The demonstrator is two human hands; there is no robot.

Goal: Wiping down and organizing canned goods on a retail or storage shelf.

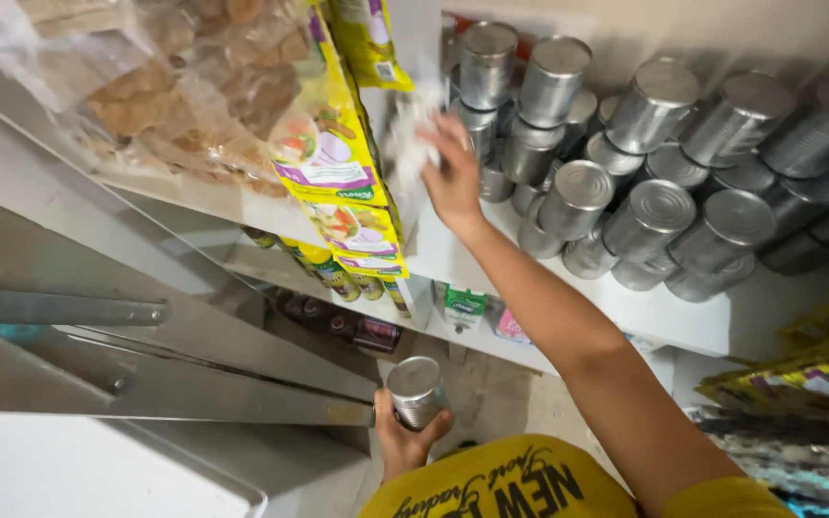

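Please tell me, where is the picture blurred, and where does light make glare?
Head view: the white cloth in the right hand is motion-blurred; the can in the left hand is sharp; the stacked cans show soft glare on their lids; wide-angle distortion bends the white shelf.

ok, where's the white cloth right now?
The white cloth is in the right hand, upper centre of the head view, pressed near the stacked silver cans on the white shelf, right of the yellow packets.
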